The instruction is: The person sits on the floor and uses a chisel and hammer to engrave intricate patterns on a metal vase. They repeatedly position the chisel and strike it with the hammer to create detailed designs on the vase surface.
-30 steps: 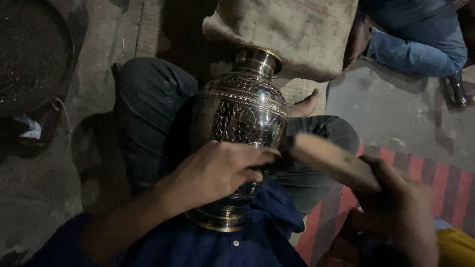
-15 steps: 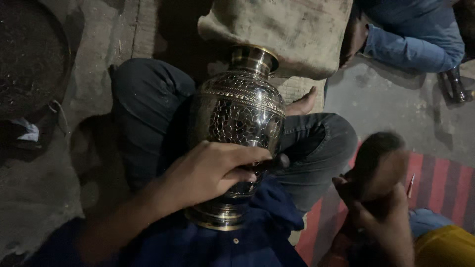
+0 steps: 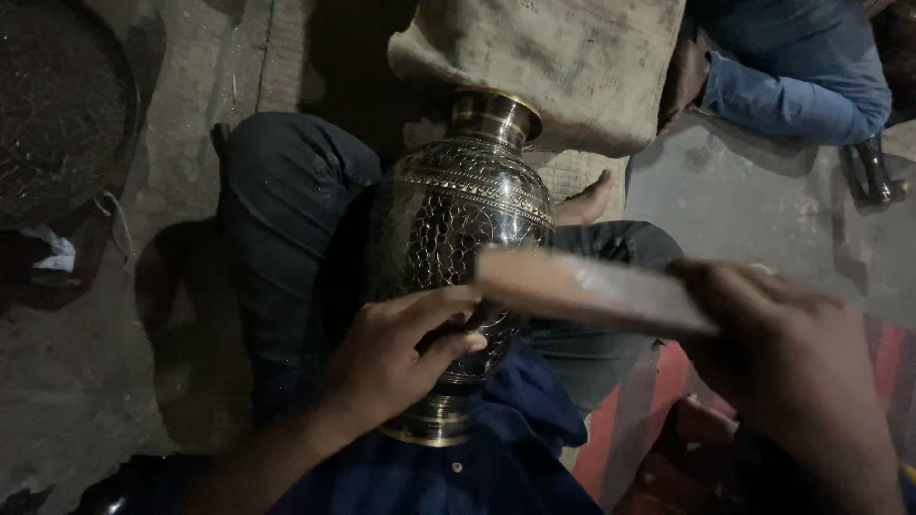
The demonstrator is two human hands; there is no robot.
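Observation:
A dark engraved metal vase [image 3: 453, 215] with brass bands lies tilted across my lap, its neck pointing away from me. My left hand [image 3: 396, 353] rests on its lower body, fingers curled around a small thing I cannot make out. My right hand [image 3: 792, 367] grips a flat wooden stick [image 3: 592, 291] that reaches leftward over the vase's belly. Whether the stick touches the vase I cannot tell.
A burlap sack [image 3: 563, 67] lies beyond the vase's neck. Another person in blue jeans [image 3: 797, 76] sits at the upper right. A dark round basin [image 3: 57, 105] stands at the upper left on the concrete floor. A red striped mat [image 3: 630, 429] lies at the lower right.
My right hand had swung back to the right with the stick half a second ago; now it is swung left again, the stick over the vase. The left hand has stayed put.

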